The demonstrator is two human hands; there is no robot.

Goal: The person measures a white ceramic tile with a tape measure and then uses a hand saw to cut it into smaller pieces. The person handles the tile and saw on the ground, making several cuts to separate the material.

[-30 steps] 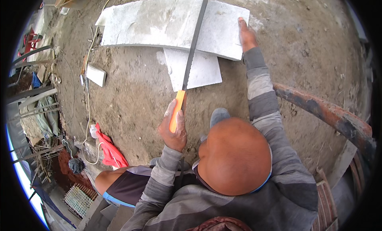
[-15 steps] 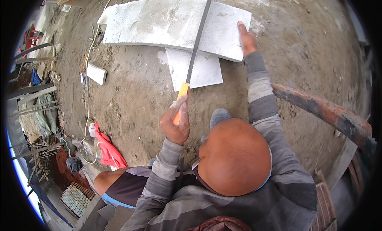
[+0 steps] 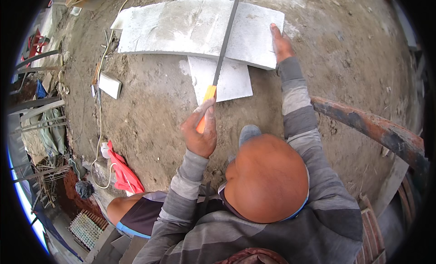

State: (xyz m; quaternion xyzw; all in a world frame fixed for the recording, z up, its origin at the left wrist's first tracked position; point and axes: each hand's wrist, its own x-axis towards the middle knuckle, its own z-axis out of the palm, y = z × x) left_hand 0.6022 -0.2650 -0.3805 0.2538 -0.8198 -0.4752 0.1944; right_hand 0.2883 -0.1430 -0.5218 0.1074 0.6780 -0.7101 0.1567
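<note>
The left hand (image 3: 200,134) has its fingers closed around the orange handle (image 3: 211,93) of a saw, with the thumb along the near right side of it. The saw's long dark blade (image 3: 225,49) runs away from the hand, slanting a little to the right, and crosses over a wide white slab (image 3: 172,27) right of its middle. The slab lies in the far part of the scene, its length running left to right, on top of another white piece (image 3: 234,82) that shows on its near and far sides. The right hand (image 3: 283,47) is at the slab's right end, touching the edge; some of its fingers are hidden, so I cannot tell how tightly they grasp it. Both arms wear grey striped sleeves, and a bare knee (image 3: 268,177) stands between them, with a grey shoe (image 3: 249,133) just beyond it. To the left, a small white block (image 3: 110,85) lies on the dirt beside a pale cord (image 3: 100,123), and a red cloth (image 3: 127,173) lies nearer. To the right is a rusty curved beam (image 3: 372,125)
</note>
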